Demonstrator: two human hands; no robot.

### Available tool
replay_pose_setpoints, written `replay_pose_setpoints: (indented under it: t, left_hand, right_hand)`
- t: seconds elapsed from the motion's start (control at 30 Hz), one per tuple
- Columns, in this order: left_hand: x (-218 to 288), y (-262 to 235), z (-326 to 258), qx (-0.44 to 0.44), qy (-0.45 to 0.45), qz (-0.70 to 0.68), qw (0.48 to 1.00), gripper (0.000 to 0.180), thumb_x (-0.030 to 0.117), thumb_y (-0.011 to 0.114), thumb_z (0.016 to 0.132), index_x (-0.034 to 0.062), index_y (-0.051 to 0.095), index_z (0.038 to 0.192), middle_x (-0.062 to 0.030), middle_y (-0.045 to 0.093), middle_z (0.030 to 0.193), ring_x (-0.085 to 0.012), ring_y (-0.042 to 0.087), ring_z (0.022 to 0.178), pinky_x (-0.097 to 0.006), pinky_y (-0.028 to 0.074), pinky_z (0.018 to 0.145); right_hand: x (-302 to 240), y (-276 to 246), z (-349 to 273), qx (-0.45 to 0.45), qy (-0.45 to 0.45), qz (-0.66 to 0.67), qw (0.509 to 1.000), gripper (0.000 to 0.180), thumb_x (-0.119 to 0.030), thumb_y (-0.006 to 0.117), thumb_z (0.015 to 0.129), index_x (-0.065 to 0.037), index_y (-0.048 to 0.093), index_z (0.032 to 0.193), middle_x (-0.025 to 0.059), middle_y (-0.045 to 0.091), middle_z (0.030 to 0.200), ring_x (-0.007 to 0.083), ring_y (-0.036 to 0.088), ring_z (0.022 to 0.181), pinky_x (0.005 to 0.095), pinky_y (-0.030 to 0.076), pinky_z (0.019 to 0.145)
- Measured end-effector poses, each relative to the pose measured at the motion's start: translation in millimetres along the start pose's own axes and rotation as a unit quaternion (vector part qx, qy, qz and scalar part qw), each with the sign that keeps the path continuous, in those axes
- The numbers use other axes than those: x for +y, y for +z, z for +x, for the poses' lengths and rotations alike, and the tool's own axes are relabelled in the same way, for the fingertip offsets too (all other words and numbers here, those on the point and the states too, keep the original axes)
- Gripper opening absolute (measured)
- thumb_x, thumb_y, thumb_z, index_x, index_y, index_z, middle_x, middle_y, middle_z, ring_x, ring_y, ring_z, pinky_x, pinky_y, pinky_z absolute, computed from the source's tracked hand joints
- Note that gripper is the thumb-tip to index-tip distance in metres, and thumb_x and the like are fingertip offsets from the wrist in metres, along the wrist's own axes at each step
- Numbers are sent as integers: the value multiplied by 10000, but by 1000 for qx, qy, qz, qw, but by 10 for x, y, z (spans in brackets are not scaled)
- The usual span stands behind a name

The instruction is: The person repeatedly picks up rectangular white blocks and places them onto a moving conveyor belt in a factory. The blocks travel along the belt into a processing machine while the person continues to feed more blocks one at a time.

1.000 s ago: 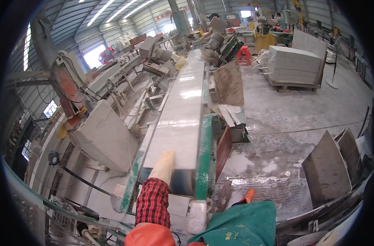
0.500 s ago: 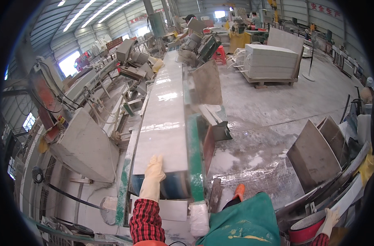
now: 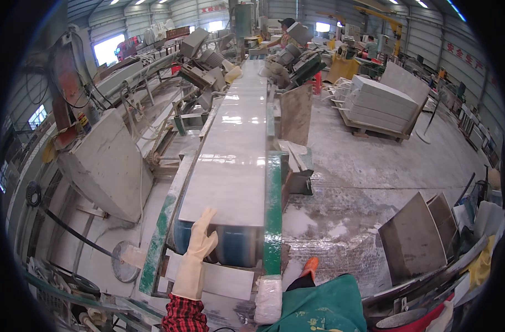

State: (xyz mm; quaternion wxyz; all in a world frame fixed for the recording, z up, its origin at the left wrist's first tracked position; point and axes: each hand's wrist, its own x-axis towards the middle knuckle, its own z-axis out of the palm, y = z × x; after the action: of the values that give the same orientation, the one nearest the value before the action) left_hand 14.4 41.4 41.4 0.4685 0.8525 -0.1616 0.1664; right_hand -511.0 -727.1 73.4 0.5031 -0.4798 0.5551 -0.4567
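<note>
Your gloved left hand (image 3: 198, 243) reaches over a conveyor's (image 3: 273, 221) near end, its fingers outstretched and thumb apart, clasping nothing, the fingertips at the front edge of a glossy white slab (image 3: 227, 191). The slab lies flat between green side rails (image 3: 163, 238), above a blue drum (image 3: 236, 246). At lower right, a pale blur beside a red tub (image 3: 431, 314) is possibly your right hand (image 3: 444, 316); its grip cannot be told.
</note>
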Motion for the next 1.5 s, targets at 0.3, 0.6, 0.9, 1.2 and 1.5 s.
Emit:
replay_pose_setpoints:
  t: [0.3, 0.6, 0.9, 1.2, 1.5]
  left_hand:
    - [970, 935, 95, 60, -198, -375, 903, 441, 54, 604, 937, 0, 483, 1358, -128, 550, 1352, -222, 546, 1224, -350, 422, 1063]
    - [2052, 1351, -170, -141, -348, -638, 672, 602, 323, 508, 1018, 78, 257, 1508, -202, 403, 1485, -306, 488, 1300, -375, 487, 1013]
    - [1576, 788, -551, 176, -356, -568, 721, 444, -28, 482, 921, 4, 367, 1349, -203, 525, 1270, -370, 594, 1113, -511, 562, 885]
    - [587, 595, -644, 308, -362, -583, 658, 348, 9, 469, 958, 51, 448, 1303, -172, 599, 1164, -332, 648, 994, -481, 602, 769]
    - [241, 743, -615, 312, -348, -560, 684, 449, -51, 443, 945, 128, 365, 1350, -170, 493, 1298, -366, 575, 1111, -597, 535, 879]
  right_hand:
    - [-982, 1684, -919, -171, -61, 46, 982, 631, -131, 624, 787, -157, 521, 1409, -1, 639, 1078, 171, 619, 894, 310, 487, 775]
    - [-1071, 3624, -2762, -659, -24, -39, 751, 711, 68, 705, 612, -31, 583, 1305, 92, 642, 1174, 213, 633, 963, 312, 540, 786]
    - [-866, 4069, -4660, -706, -627, -165, 287, 613, -301, 807, 654, -168, 586, 1210, 60, 547, 1289, 325, 515, 1166, 405, 463, 982]
    - [-225, 3993, -2923, -632, -530, -103, 555, 472, -172, 821, 713, -76, 655, 1144, 125, 643, 1119, 307, 601, 1084, 381, 484, 925]
    - [22, 1621, -182, -272, -308, -408, 816, 488, -278, 643, 916, -10, 573, 1318, 180, 602, 1307, 284, 563, 1206, 346, 404, 1039]
